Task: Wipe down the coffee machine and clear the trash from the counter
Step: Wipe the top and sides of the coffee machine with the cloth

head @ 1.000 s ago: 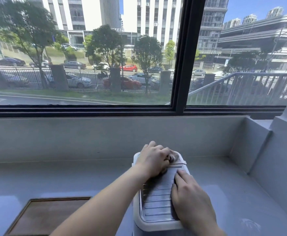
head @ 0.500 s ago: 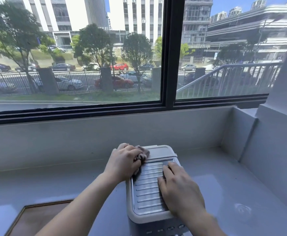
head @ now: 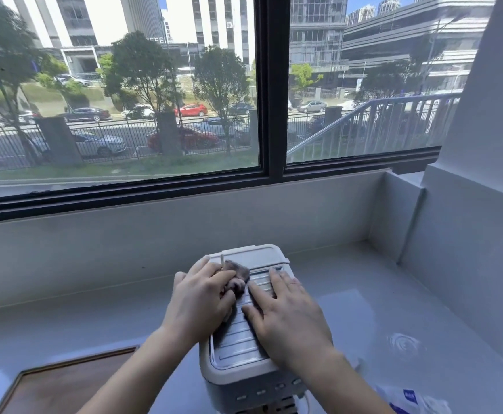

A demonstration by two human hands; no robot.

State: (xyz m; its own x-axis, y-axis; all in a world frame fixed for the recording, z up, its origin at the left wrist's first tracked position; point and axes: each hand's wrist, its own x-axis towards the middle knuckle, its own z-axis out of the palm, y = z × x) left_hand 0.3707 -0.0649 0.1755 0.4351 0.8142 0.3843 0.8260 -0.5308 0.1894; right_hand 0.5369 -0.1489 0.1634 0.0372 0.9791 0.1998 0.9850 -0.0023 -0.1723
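A white coffee machine (head: 245, 358) with a ribbed grey top stands on the pale counter (head: 378, 312) in front of me. My left hand (head: 199, 300) is closed around a small dark crumpled cloth (head: 237, 274) and presses it on the left side of the machine's top. My right hand (head: 289, 321) lies flat on the right side of the ribbed top, fingers spread, holding nothing. A white and blue crumpled wrapper (head: 408, 398) lies on the counter at the bottom right, partly cut off by the frame.
A brown wooden tray (head: 56, 383) lies on the counter at the lower left. A white wall (head: 468, 234) closes the counter on the right, and a low backsplash under a large window (head: 124, 115) runs along the back. A white cord (head: 305, 398) hangs by the machine's front.
My left hand with the cloth has slid from the top's far edge toward its left side. My view has tilted down and right, bringing the machine's front buttons and the wrapper into view.
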